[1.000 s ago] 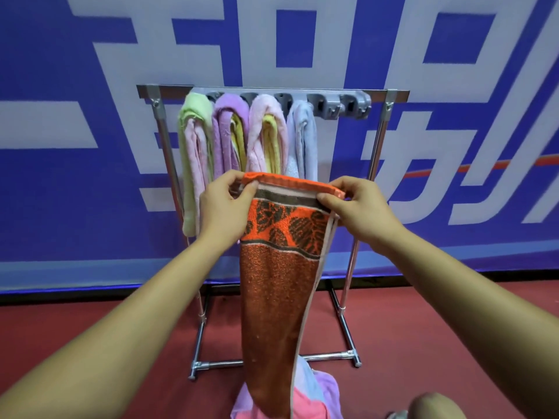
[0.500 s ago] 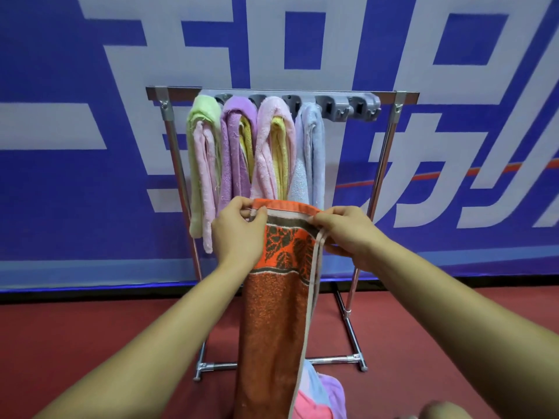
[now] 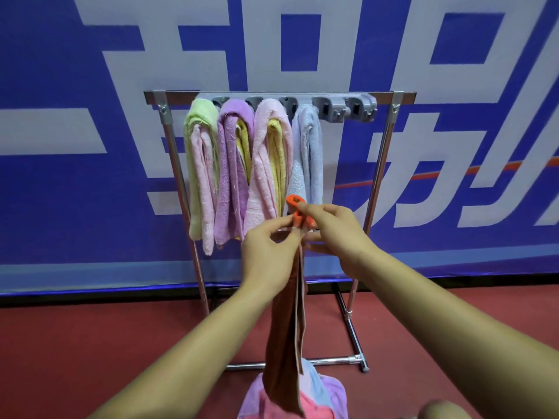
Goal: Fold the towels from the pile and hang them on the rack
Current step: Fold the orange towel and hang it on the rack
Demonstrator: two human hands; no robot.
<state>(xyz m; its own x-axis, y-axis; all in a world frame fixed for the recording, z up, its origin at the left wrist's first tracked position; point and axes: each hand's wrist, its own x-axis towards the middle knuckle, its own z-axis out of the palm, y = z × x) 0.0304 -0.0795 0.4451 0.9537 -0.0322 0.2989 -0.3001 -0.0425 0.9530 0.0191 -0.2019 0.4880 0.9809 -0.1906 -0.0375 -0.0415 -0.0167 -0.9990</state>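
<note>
Hanging over the pile [image 3: 328, 396] of pastel towels on the floor [image 3: 90, 343], one rust-orange towel [image 3: 284, 343], folded into a narrow strip, drops straight below two grips. Left grip [image 3: 269, 252] and right grip [image 3: 335, 231] both pinch its bunched top edge, fingers curled. Beyond, the rack [image 3: 381, 164] carries four pastel towel bunches [image 3: 233, 164].

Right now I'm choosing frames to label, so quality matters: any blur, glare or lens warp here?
Head view: soft, even light, no hard shadows, mild sheen on the chrome rack; wide-angle warp splays its posts and stretches both forearms; orange towel, left hand and right hand are fairly sharp; the pile is cropped at the bottom edge.
</note>
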